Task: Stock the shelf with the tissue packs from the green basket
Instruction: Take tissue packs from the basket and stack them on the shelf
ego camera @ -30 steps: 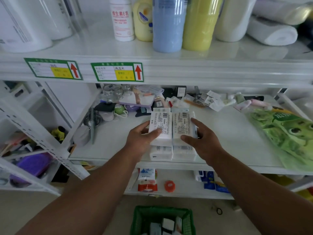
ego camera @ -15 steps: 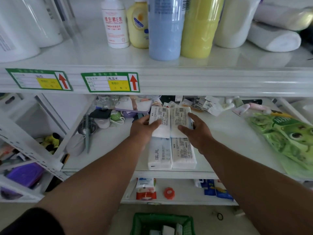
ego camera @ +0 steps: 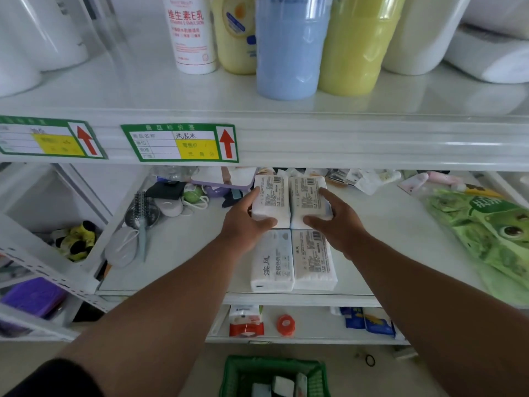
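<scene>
Hands grip one tissue pack each: left hand holds the left pack, right hand the right pack, on the shelf beyond two placed packs. Pushing farther risks shoving the far clutter; more wait in the green basket.

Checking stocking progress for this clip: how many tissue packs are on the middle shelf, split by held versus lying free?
Held tissue packs: 2, by the left hand and right hand
Free tissue packs at the shelf front: 2
Total: 4
</scene>
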